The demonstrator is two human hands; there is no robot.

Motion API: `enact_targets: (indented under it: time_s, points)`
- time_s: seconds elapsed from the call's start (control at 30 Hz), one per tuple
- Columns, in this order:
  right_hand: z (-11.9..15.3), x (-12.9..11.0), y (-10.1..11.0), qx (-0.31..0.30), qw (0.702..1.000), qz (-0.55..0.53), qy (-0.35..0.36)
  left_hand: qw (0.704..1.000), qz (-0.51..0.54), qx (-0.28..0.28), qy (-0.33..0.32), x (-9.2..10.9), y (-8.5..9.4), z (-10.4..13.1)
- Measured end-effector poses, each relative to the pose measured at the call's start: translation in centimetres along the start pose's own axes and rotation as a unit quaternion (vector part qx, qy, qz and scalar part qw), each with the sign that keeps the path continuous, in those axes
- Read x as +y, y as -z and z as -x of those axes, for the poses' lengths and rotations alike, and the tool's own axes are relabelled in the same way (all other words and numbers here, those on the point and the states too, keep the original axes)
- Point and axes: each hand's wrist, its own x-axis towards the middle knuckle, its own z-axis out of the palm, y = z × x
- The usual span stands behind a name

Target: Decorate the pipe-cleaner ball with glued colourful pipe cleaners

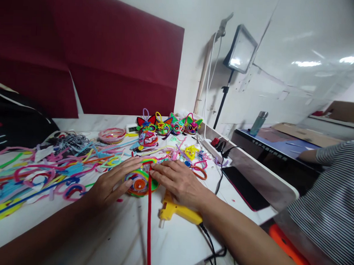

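Observation:
A round, multicoloured pipe-cleaner head (139, 184), with an orange centred eye and green edging, sits on the white table. My left hand (113, 180) is curved around its left side, fingers over the top and thumb at the front. From the right, my right hand (177, 181) presses its fingertips at the top end of a red pipe cleaner (149, 225). That strip lies against the head and runs down toward the near table edge. Beneath my right hand rests a yellow glue gun (179, 211), nozzle hidden, with a clear glue stick poking out of its rear.
Loose pipe cleaners (60, 174) cover the left of the table. Finished pipe-cleaner heads (177, 126) stand at the back. A power strip (215, 150), cables and a black phone (245, 188) lie along the right edge. Beyond, a person in a striped top (332, 201) sits at another table.

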Motion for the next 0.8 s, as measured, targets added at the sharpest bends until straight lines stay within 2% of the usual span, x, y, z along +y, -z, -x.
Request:
enact_targets:
  time_s: [0.17, 0.37, 0.6, 0.8]
  points:
    - [0.1, 0.1, -0.2, -0.018, 1.000, 0.003, 0.002, 1.000, 0.012, 0.005, 0.009, 0.1, 0.0, -0.1]
    - [0.1, 0.0, -0.3, -0.028, 1.000, 0.001, -0.003, 1.000, 0.017, 0.010, -0.017, 0.0, 0.0, -0.4]
    - [0.1, -0.1, -0.2, -0.022, 1.000, 0.003, -0.001, 0.994, 0.039, 0.035, 0.094, 0.4, -0.5, 0.2]
    - [0.0, -0.1, -0.1, -0.019, 1.000, -0.003, -0.001, 0.994, 0.038, 0.045, 0.097, 1.4, -0.6, -0.1]
